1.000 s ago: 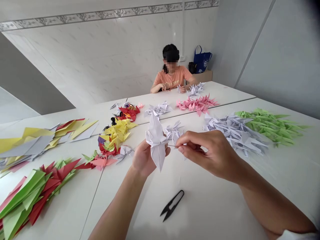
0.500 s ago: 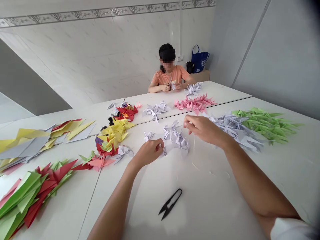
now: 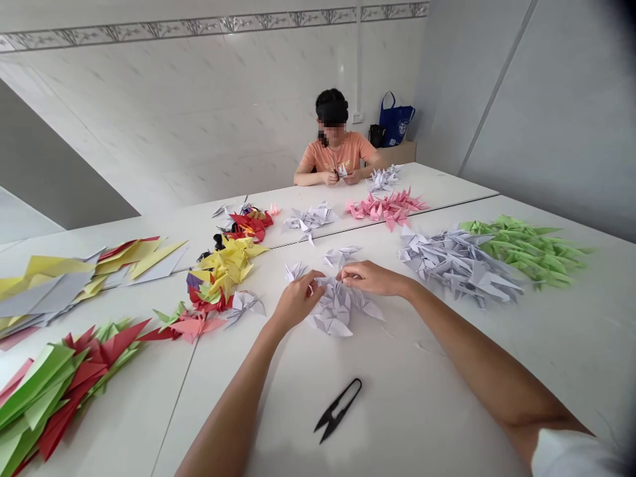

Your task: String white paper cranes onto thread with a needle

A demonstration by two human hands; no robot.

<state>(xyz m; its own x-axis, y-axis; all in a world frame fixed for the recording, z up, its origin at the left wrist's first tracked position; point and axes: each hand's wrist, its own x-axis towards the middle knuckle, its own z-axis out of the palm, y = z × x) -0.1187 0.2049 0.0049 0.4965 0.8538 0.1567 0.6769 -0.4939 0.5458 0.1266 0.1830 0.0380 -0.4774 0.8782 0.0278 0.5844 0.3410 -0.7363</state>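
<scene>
In the head view, my left hand (image 3: 299, 299) is closed, thumb and fingers curled together at the left edge of a bunch of white paper cranes (image 3: 334, 311). My right hand (image 3: 370, 277) comes in from the other side, its fingertips pinched just above the same bunch. What either pinch holds is too small to make out. Behind the fingers lies another white paper crane (image 3: 340, 256), and a small one (image 3: 296, 270) sits beyond my left knuckles. Black thread snips (image 3: 338, 411) lie on the table (image 3: 407, 404) between my forearms.
Heaps of white cranes (image 3: 457, 265) and green cranes (image 3: 531, 248) lie on the right. Yellow cranes (image 3: 231, 262), folded green and red paper (image 3: 74, 377) and flat sheets (image 3: 64, 285) lie leftward. Pink cranes (image 3: 385, 207) are farther back, where a person (image 3: 335, 149) sits holding scissors.
My right hand has moved left and down towards my left hand. The white cranes between the hands have shifted nearer to me. My left hand has barely moved.
</scene>
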